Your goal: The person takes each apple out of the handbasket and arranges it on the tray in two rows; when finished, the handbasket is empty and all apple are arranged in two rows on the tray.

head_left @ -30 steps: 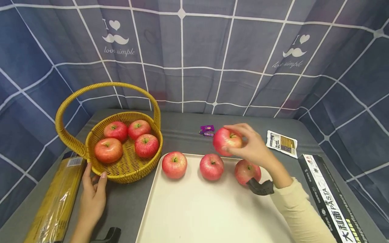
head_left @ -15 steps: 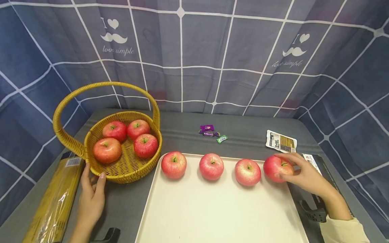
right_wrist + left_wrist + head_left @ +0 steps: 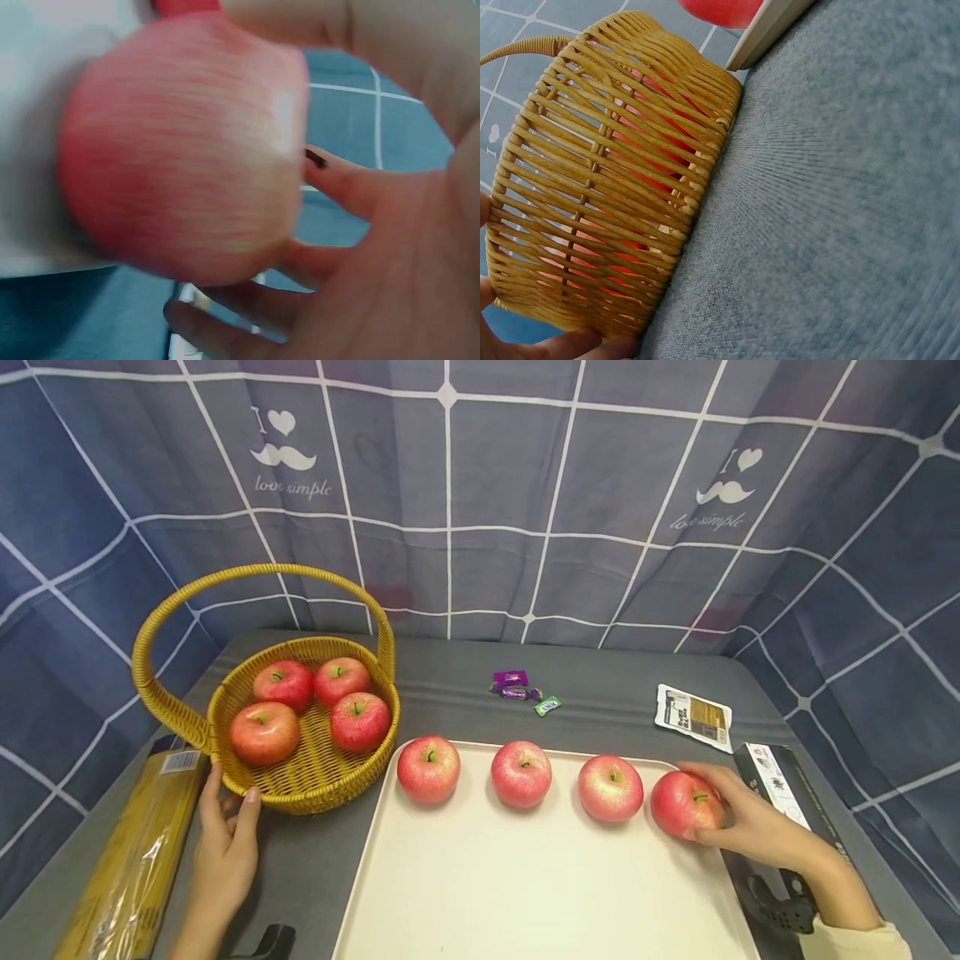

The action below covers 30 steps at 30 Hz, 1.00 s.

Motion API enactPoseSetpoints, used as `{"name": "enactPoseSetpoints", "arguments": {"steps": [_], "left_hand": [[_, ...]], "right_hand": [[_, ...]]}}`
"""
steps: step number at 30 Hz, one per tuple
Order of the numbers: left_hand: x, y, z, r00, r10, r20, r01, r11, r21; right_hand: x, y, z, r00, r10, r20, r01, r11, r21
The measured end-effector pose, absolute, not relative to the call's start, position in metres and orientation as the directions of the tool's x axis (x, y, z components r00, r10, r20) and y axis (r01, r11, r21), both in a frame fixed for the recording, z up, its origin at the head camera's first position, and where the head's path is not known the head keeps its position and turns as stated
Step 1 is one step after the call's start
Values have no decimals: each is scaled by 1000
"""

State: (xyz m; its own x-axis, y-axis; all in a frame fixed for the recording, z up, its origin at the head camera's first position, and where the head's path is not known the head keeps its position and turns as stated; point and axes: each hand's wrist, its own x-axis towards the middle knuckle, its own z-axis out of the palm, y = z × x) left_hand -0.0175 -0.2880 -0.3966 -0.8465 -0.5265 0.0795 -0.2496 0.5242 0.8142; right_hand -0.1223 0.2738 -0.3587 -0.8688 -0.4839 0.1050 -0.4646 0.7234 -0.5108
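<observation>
Clamping round red apple (image 3: 678,806) in right hand (image 3: 753,828), frame right, with fingers of left hand (image 3: 227,852) apart; best unclasped slowly.

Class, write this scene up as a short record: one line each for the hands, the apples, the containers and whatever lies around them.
left hand: touching the near side of the basket
right hand: gripping an apple at the tray's far right corner
apples in basket: four
apples on tray, not held: three, in a row along the far edge
basket: woven, yellow, handle up, left of tray
behind tray: three candies, a pouch
right of tray: black box, partly hidden
left of basket: yellow packet
</observation>
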Motion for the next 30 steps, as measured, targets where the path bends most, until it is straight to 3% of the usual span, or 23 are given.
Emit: {"name": "enactPoseSetpoints", "arguments": {"steps": [7, 11, 15, 22, 26, 30], "left_hand": [[-15, -289, -396, -840, -537, 76, -265, 529, 806], [-14, -290, -396, -836, -544, 75, -273, 530, 803], [-14, -290, -397, -835, -545, 74, -273, 527, 805], [-17, -289, -396, -842, -532, 89, -255, 538, 803], [-19, -288, -395, -846, -525, 95, -245, 541, 805], [-19, -287, -395, -850, -519, 93, -241, 540, 807]], "right_hand": [[-137, 237, -322, -859, -505, 81, -465, 706, -534], [-146, 181, -300, -850, -509, 135, -487, 661, -571], [-153, 113, -288, -798, -573, 187, -565, 600, -567], [-162, -6, -295, -647, -736, 200, -733, 528, -429], [-165, -63, -309, -644, -749, 158, -741, 558, -374], [-168, -108, -324, -684, -716, 137, -708, 608, -360]]}}
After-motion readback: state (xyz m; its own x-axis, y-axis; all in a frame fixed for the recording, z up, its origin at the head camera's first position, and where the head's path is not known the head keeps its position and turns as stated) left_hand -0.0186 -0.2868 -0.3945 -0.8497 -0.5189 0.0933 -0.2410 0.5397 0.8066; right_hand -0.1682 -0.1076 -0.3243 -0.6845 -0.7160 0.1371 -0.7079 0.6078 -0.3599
